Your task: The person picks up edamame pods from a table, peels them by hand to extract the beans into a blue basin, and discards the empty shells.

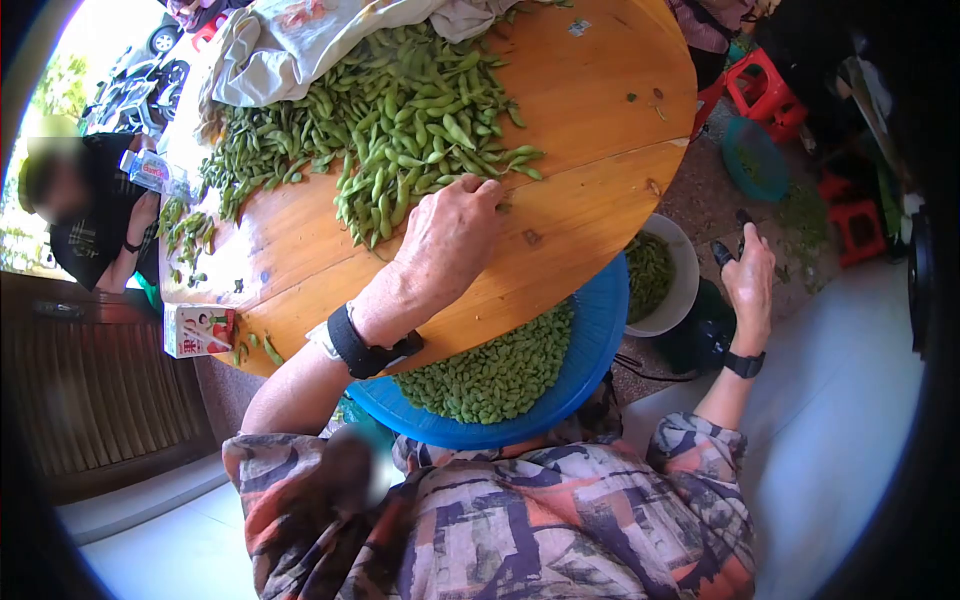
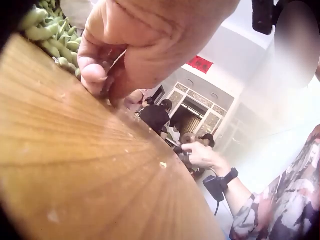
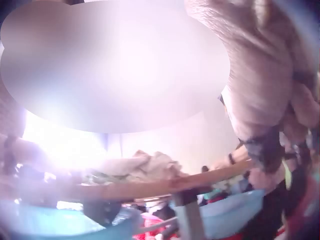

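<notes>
My left hand (image 1: 445, 235) rests at the near edge of a heap of green soybean pods (image 1: 410, 110) on the round wooden table (image 1: 600, 110). Its fingers (image 2: 93, 73) curl down by the tabletop; I cannot tell whether they hold a pod. Off to the right, beyond a white bucket (image 1: 688, 270) of green pods or husks, my right hand (image 1: 750, 280) is in the air. Dark covers sit on its thumb and a fingertip, spread apart. A thin green strip (image 3: 287, 175) shows just under these fingers. Shelled green beans (image 1: 490, 375) fill a blue basin (image 1: 610, 320) at my lap.
A pale cloth (image 1: 285, 50) covers the far part of the heap. A drink carton (image 1: 200, 331) and a plastic bottle (image 1: 147, 170) stand at the left, where another person (image 1: 95, 230) sits. Red stools (image 1: 762, 90) and a green basin (image 1: 755, 160) are on the floor at right.
</notes>
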Demonstrator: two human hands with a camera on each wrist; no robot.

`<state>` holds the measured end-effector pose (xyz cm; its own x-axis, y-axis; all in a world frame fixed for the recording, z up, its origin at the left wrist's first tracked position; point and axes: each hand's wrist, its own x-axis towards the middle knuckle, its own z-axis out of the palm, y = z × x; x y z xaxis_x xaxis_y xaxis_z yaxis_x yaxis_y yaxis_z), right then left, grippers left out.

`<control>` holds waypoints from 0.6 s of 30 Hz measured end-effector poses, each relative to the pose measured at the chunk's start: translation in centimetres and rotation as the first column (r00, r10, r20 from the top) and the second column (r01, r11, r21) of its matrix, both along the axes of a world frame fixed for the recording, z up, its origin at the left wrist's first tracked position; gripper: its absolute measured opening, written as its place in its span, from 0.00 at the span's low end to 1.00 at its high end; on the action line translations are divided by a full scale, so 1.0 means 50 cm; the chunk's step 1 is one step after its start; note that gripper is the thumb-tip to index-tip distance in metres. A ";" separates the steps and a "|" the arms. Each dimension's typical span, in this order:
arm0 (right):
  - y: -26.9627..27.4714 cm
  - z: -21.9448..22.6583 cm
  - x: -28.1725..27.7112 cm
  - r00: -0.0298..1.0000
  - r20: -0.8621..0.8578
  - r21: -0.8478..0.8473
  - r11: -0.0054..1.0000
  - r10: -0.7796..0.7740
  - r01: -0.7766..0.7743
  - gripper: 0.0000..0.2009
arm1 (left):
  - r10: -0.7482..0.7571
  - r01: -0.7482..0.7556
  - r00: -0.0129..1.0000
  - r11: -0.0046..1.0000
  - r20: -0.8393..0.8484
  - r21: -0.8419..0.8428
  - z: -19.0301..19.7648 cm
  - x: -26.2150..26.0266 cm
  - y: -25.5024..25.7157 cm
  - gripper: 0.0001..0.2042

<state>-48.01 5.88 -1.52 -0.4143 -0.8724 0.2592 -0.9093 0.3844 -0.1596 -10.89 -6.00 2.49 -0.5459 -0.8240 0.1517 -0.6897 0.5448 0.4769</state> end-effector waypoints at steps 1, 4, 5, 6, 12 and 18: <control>0.009 -0.022 -0.021 1.000 -0.003 -0.033 0.999 -0.009 0.009 0.17 | -0.002 0.002 1.000 1.000 0.001 0.000 0.002 0.001 -0.001 0.08; 0.016 0.002 0.013 0.998 0.052 -0.114 0.993 0.033 -0.027 0.15 | -0.016 0.017 1.000 0.999 0.008 -0.041 0.008 0.009 0.005 0.08; 0.011 0.025 0.051 0.991 0.102 -0.168 0.984 0.085 -0.067 0.15 | -0.065 0.059 0.990 0.997 -0.126 -0.056 0.008 0.014 0.005 0.07; 0.003 0.038 0.095 0.977 0.157 -0.294 0.951 0.145 -0.094 0.14 | -0.114 0.097 0.960 0.992 -0.257 -0.076 0.008 0.016 0.008 0.06; -0.009 0.094 0.330 0.014 0.948 -0.290 0.878 0.319 -0.380 0.13 | 0.379 0.326 0.701 0.583 -0.604 0.744 0.049 0.033 0.108 0.05; -0.008 0.094 0.410 -0.223 0.943 -0.321 0.844 0.245 -0.430 0.20 | 0.603 0.306 0.521 0.528 -0.603 0.792 0.013 0.047 0.168 0.06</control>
